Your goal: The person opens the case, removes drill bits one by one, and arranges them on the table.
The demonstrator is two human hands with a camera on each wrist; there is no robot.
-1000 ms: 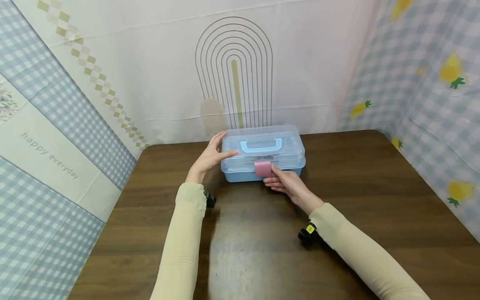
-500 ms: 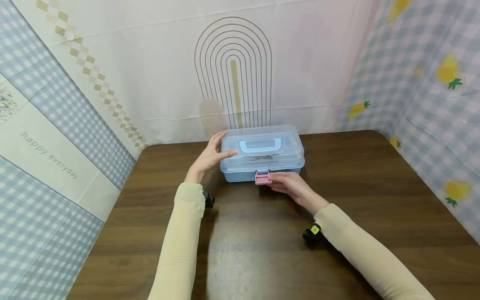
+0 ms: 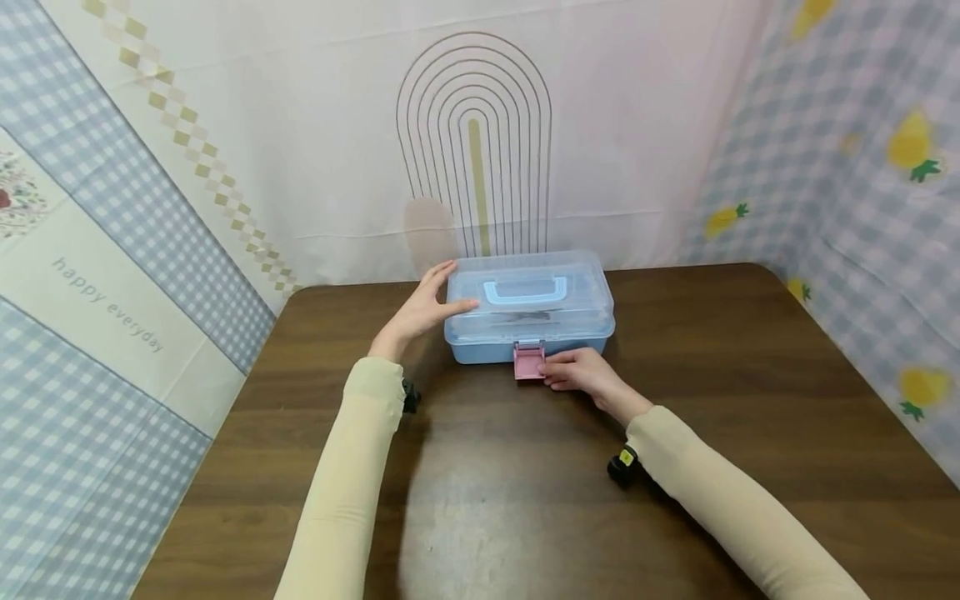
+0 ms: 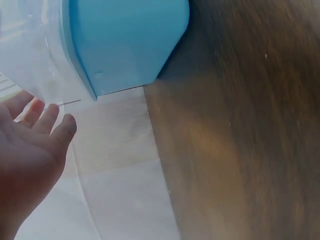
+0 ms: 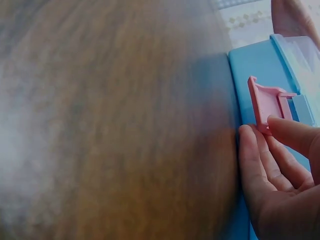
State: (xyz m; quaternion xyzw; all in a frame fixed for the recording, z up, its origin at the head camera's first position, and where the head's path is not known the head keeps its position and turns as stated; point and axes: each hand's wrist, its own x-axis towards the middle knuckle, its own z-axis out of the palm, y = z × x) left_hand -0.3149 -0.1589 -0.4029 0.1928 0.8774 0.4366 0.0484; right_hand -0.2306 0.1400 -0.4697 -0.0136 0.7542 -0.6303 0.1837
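A blue storage box (image 3: pixel 495 352) with a clear lid (image 3: pixel 525 260) and a light-blue handle (image 3: pixel 527 298) sits at the far side of the table. My left hand (image 3: pixel 420 315) rests at the lid's left end, thumb and fingers spread. In the left wrist view, the fingers of that hand (image 4: pixel 35 140) lie beside the clear lid. A pink latch (image 3: pixel 528 364) hangs swung down on the box's front. My right hand (image 3: pixel 588 373) pinches the latch's right edge; the right wrist view shows the thumb against the latch (image 5: pixel 270 106). The lid is down on the box.
The brown wooden table (image 3: pixel 480 500) reaches back to a white cloth backdrop (image 3: pixel 622 125) close behind the box. Checked cloth (image 3: pixel 855 217) hangs on the right and more cloth on the left. Thin dark items (image 3: pixel 525 316) show through the lid.
The pink latch has swung from up against the lid to hanging forward and down, with the right hand lowering along with it. The left hand has stayed on the box.
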